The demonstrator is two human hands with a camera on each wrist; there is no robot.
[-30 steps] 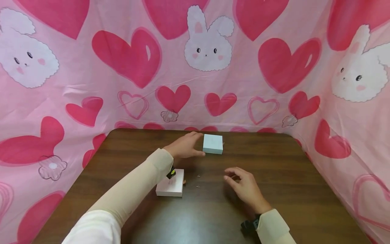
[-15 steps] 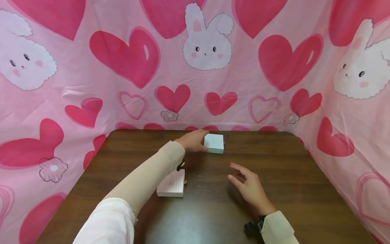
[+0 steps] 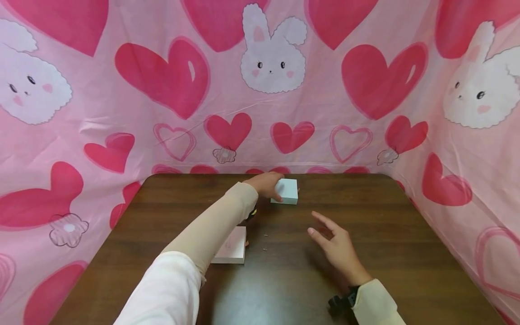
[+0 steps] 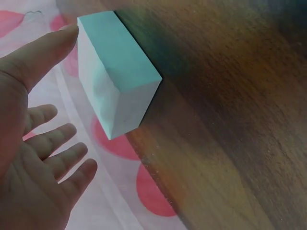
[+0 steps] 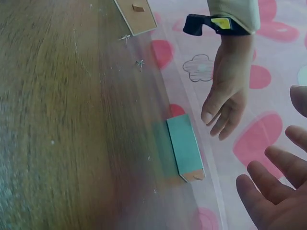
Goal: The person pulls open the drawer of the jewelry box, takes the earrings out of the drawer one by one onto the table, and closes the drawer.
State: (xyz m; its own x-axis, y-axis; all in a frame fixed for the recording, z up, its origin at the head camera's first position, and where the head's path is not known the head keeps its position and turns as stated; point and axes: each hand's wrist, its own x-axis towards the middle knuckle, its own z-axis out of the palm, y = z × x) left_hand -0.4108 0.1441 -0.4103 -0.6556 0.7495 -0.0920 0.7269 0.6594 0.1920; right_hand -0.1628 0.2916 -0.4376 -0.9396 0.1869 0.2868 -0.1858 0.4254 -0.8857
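Observation:
A small light blue box point(image 3: 288, 189) sits near the far edge of the table. My left hand point(image 3: 266, 184) is at its left side, thumb and fingers apart; in the left wrist view the thumb point(image 4: 45, 52) comes close to the box's upper corner, and whether it touches cannot be told. My right hand point(image 3: 335, 246) hovers above the table at the right, fingers spread and holding nothing. Two tiny silvery pieces point(image 5: 140, 64) lie on the wood between the hands, too small to identify. A pale pink box point(image 3: 233, 248) with a brown tab is partly hidden under my left forearm.
The dark wooden table point(image 3: 365, 212) has rounded far corners. Pink cloth point(image 3: 227, 90) printed with hearts and rabbits hangs behind it and at both sides. A dark device point(image 3: 345, 301) is strapped to my right wrist.
My left hand has moved right to the light blue box, its fingers now overlapping the box's left edge in the head view. My right hand has shifted slightly right and its fingers have spread.

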